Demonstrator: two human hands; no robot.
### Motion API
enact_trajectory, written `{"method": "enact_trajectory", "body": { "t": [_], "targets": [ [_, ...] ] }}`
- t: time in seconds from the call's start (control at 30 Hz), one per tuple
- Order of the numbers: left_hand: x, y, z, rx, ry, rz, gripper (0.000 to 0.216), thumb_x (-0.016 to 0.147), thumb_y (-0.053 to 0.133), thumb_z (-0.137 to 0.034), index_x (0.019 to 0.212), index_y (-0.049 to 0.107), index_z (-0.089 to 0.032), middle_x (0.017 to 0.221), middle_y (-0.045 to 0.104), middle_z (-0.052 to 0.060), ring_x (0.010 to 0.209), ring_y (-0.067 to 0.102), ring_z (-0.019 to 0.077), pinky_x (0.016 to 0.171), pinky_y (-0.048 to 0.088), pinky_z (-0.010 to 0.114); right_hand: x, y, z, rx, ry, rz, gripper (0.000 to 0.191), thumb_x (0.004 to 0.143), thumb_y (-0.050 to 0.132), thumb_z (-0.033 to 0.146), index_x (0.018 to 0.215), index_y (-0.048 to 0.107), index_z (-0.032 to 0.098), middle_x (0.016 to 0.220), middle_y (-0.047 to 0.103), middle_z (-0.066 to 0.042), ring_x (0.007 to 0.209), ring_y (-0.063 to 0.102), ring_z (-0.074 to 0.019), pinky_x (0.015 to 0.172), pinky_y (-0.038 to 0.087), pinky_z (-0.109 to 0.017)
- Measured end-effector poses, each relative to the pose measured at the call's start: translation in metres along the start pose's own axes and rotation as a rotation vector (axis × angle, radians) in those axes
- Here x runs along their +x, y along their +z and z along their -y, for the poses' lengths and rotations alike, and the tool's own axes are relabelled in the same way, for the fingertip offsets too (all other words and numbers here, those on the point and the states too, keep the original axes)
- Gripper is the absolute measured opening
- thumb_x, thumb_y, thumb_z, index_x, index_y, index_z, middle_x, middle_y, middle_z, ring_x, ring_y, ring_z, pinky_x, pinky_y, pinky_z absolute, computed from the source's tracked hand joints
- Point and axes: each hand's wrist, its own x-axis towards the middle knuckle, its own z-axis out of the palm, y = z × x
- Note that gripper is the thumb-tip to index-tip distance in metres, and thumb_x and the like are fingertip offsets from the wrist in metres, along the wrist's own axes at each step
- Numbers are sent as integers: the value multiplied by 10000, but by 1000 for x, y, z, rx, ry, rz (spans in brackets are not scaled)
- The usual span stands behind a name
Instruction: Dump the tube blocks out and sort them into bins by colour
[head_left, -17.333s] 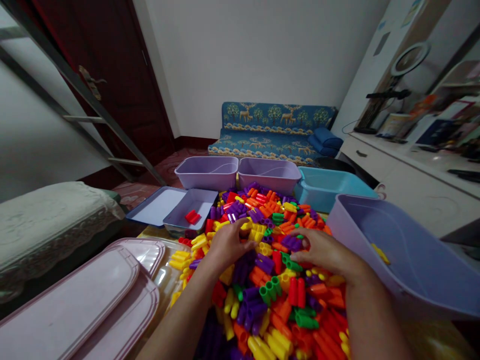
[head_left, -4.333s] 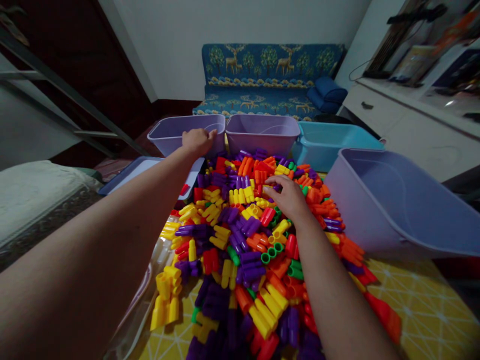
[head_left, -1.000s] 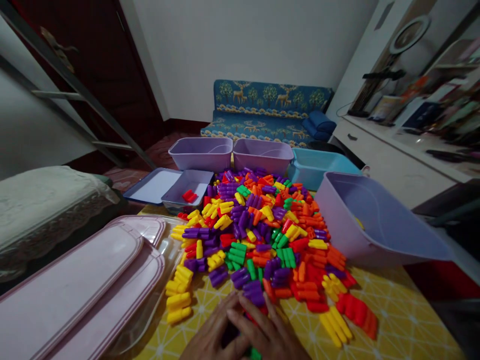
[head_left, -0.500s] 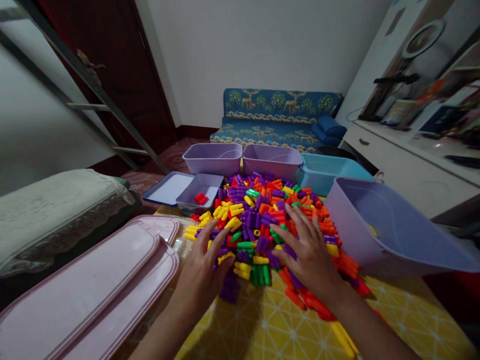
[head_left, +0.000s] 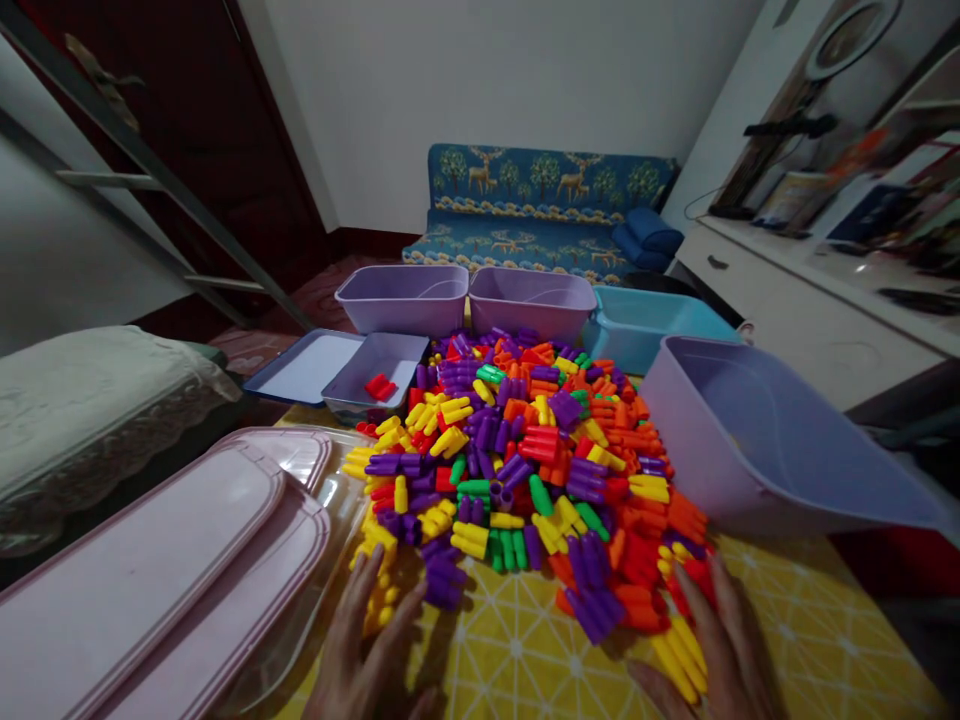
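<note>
A wide heap of plastic toy building pieces [head_left: 495, 440] in purple, yellow, red, orange and green covers the middle of the table. At the heap's near left edge, my left hand [head_left: 364, 640] has its fingers spread beside some yellow pieces [head_left: 382, 590]. My right hand [head_left: 712, 640] is at the near right edge, its fingers apart around a long yellow piece [head_left: 681, 655] and close to red ones. Whether its fingertips touch them I cannot tell. Between the hands, a purple piece [head_left: 444, 580] lies on the yellow patterned tablecloth [head_left: 525, 650].
Two lilac bins [head_left: 405, 300] and a blue bin [head_left: 660, 325] line the far side. A large lilac bin [head_left: 750, 450] stands at the right. Left are a small box [head_left: 360, 370] holding red pieces, its lid [head_left: 304, 362], and stacked pink lids [head_left: 165, 560].
Both hands have drawn back from the heap toward me, the left one down and leftward, the right one down and rightward. The view has shifted slightly.
</note>
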Motion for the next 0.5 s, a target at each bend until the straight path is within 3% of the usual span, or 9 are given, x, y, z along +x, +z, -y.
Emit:
{"method": "enact_trajectory", "body": {
  "t": [0.13, 0.33, 0.4, 0.5],
  "targets": [
    [33, 11, -21, -91, 46, 49, 735, 769, 657, -159, 1433, 373, -293, 1611, 17, 84, 1431, 194, 406, 1024, 471, 523, 42, 8, 28, 40, -42, 19, 755, 861, 569, 316, 1507, 187, 232, 1587, 100, -179, 1399, 260, -416, 976, 456, -588],
    [76, 31, -42, -92, 168, 50, 771, 780, 681, -210, 1462, 330, -284, 1611, 14, 101, 1446, 117, 407, 1072, 390, 561, 86, 21, 42, 170, -171, 114, 774, 850, 601, 225, 1500, 189, 308, 1604, 0, -133, 1408, 277, -356, 881, 555, -458],
    [94, 33, -45, -87, 208, 96, 869, 746, 716, -252, 1490, 267, -278, 1608, 31, 113, 1450, 112, 398, 1090, 360, 567, 102, 21, 48, 273, -221, 150, 755, 855, 589, 191, 1493, 207, 327, 1607, -59, -91, 1443, 180, -333, 974, 502, -475],
    [126, 35, -46, -70, 252, 97, 927, 701, 740, -252, 1491, 255, -258, 1604, 65, 127, 1457, 99, 383, 1129, 267, 599, 133, 21, 57, 431, -240, 95, 715, 850, 607, 204, 1470, 271, 318, 1609, -69, -47, 1464, 64, -306, 1129, 322, -519]
  ]
}}
